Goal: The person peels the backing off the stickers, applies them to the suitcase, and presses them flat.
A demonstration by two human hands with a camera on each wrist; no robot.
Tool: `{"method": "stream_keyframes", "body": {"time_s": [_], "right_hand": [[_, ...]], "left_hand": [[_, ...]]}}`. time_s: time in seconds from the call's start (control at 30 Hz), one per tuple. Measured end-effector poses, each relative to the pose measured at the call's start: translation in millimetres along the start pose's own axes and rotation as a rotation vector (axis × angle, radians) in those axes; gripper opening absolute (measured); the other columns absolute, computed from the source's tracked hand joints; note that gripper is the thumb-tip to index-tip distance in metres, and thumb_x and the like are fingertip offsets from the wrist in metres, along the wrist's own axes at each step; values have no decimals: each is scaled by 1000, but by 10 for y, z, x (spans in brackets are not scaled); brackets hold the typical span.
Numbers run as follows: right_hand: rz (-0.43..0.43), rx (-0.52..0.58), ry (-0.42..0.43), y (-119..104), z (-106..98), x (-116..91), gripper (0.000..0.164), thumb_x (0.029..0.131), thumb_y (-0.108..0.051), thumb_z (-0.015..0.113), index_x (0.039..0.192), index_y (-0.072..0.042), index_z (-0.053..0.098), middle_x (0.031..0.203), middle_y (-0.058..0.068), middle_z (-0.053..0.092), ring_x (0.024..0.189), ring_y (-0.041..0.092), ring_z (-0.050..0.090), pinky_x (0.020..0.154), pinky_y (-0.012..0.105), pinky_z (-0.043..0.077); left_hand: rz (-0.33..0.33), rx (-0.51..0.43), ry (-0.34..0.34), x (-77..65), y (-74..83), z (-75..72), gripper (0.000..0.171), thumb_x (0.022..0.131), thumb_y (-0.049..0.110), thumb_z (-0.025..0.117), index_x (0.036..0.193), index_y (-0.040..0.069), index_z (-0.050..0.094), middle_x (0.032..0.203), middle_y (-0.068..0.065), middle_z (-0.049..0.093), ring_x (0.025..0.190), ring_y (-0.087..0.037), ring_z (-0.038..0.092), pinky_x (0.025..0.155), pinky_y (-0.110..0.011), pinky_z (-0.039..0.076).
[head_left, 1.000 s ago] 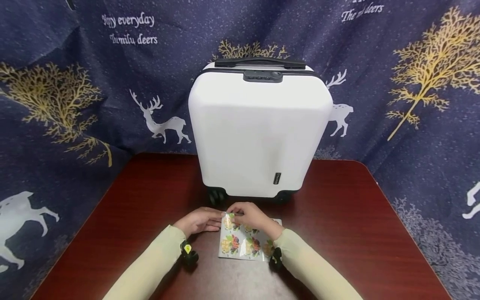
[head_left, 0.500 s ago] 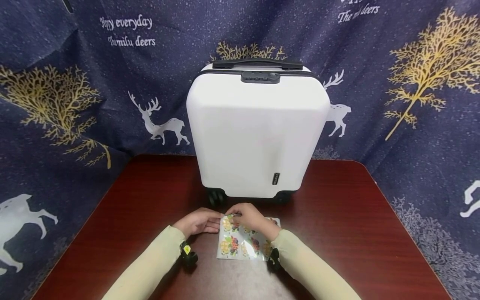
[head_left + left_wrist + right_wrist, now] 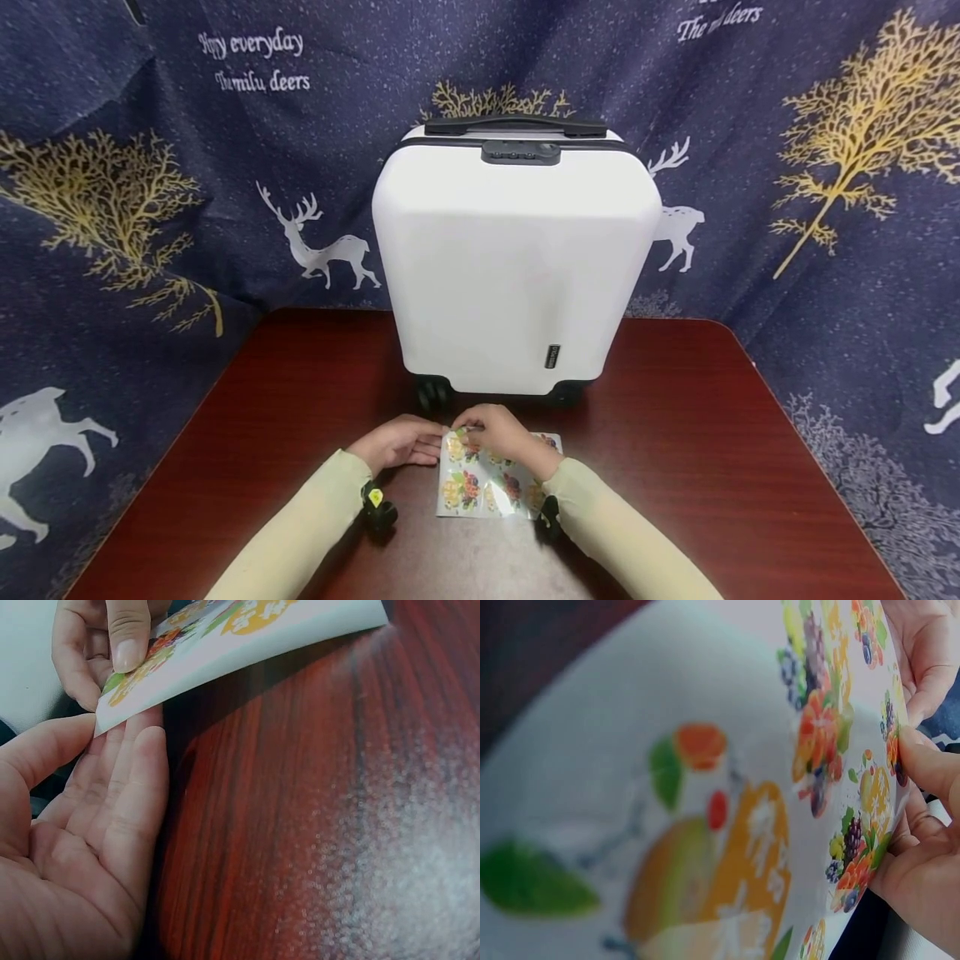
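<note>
A glossy white sticker sheet (image 3: 491, 500) printed with fruit pictures lies just in front of the suitcase, its far-left corner raised off the table. At that corner my left hand (image 3: 401, 443) has its thumb on the tip and its fingers underneath, pinching it. My right hand (image 3: 498, 433) reaches across the sheet and pinches its far edge close beside, thumb on the printed face (image 3: 129, 645). In the right wrist view the sheet (image 3: 727, 697) looks bowed and fills most of the picture. My right forearm and hand hide part of the prints.
A white hard-shell suitcase (image 3: 510, 283) with black wheels stands upright right behind my hands. The dark red wooden table (image 3: 690, 467) extends to both sides. A blue cloth (image 3: 315, 150) with deer and trees hangs behind it.
</note>
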State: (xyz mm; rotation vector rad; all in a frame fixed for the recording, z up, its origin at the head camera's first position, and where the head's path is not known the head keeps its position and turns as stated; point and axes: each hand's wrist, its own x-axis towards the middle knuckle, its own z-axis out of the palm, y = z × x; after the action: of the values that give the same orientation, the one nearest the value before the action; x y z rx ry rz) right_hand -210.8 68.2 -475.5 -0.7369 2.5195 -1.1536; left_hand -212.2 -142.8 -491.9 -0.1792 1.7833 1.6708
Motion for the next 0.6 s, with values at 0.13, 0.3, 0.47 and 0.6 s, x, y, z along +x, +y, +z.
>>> {"method": "stream_keyframes", "body": {"time_s": [0.13, 0.3, 0.47, 0.6], "right_hand": [[-13, -3, 1, 1, 2, 2, 19, 95, -1, 68, 111, -4, 76, 100, 11, 73, 85, 9, 56, 76, 21, 49], [-14, -3, 7, -7, -2, -4, 19, 95, -2, 67, 112, -5, 75, 107, 12, 74, 90, 12, 59, 79, 23, 50], [-3, -9, 27, -3, 4, 2, 18, 94, -3, 68, 110, -5, 76, 108, 12, 75, 95, 16, 64, 82, 26, 52], [22, -4, 35, 7, 11, 16, 16, 93, -5, 70, 108, -6, 76, 102, 10, 75, 90, 13, 63, 79, 25, 52]], "left_hand": [[-3, -4, -4, 9, -5, 3, 14, 100, 15, 60, 95, 7, 71, 85, -1, 74, 79, -11, 71, 73, -24, 60], [-1, -10, 1, 13, -5, 3, 14, 101, 14, 60, 96, 7, 71, 85, -1, 74, 79, -11, 71, 73, -24, 59], [-1, -18, 11, 21, -10, 0, 14, 100, 14, 61, 99, 5, 71, 84, -1, 73, 79, -11, 71, 72, -24, 59], [-2, -22, 16, 20, -18, 1, 13, 98, 14, 62, 99, 5, 71, 85, -1, 73, 78, -10, 70, 71, -23, 59]]}}
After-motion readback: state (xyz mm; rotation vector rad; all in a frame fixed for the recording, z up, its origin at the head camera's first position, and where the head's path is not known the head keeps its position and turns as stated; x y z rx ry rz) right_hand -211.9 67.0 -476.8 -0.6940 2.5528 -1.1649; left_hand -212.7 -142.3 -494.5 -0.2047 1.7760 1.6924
